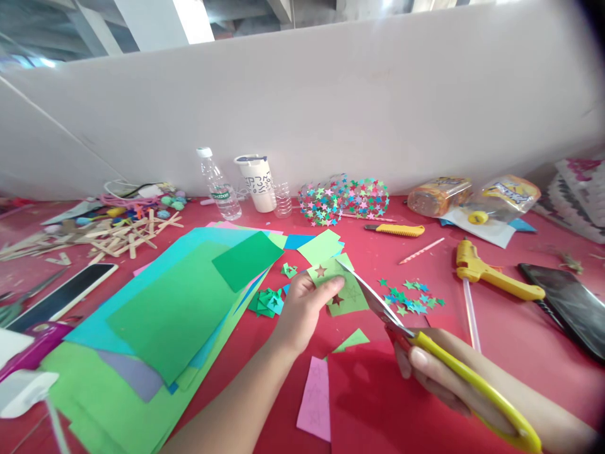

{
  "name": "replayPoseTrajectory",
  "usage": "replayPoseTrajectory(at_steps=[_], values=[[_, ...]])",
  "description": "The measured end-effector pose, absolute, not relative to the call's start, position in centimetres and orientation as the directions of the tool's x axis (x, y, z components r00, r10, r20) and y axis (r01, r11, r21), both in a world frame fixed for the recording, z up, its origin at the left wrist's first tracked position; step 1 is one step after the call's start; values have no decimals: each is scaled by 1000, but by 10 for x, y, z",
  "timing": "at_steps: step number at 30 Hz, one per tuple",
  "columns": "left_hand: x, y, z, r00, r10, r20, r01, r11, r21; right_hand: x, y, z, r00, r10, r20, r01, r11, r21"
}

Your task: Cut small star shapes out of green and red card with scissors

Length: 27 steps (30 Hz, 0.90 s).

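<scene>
My left hand [302, 312] pinches the left side of a small light-green paper piece [350, 295] that has star-shaped holes and a drawn star. My right hand [432, 366] is closed round the yellow handles of a pair of scissors [477, 384]. Their blades point up and left, the tips at the paper's upper edge. A scatter of small cut stars [412, 297] lies right of the blades. Below the paper are a light-green scrap [353, 339], a pink strip [314, 400] with drawn stars and a red sheet [378, 403].
Coloured sheets [174, 309] cover the left side. A clear bottle [222, 189], a white cup [258, 183] and star-covered round shapes [345, 198] stand along the back wall. A utility knife [397, 230], a yellow glue gun [496, 274] and a dark phone [567, 302] are at right.
</scene>
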<state>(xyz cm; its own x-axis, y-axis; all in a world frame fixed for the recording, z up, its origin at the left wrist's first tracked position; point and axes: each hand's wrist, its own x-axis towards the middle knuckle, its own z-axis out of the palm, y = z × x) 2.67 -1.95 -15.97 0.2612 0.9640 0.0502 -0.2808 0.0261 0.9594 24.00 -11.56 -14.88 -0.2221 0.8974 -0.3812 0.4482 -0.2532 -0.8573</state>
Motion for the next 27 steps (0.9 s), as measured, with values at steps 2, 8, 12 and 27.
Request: replayPoseTrajectory(at_steps=[2,8,12,27], values=[[27,-20,-161,269,962,38,-273,39,961,238,-114,-148,-240,889,-390,433,-261,-862],[30,-22,-162,273,962,-26,-268,102,958,230,-108,-142,-264,867,-423,421,-291,-859],[32,-24,-161,281,959,-40,-284,123,951,228,-107,-143,-241,862,-446,443,-312,-841],[35,-25,-161,298,954,-40,-342,146,928,230,-103,-153,-257,856,-449,467,-297,-833]])
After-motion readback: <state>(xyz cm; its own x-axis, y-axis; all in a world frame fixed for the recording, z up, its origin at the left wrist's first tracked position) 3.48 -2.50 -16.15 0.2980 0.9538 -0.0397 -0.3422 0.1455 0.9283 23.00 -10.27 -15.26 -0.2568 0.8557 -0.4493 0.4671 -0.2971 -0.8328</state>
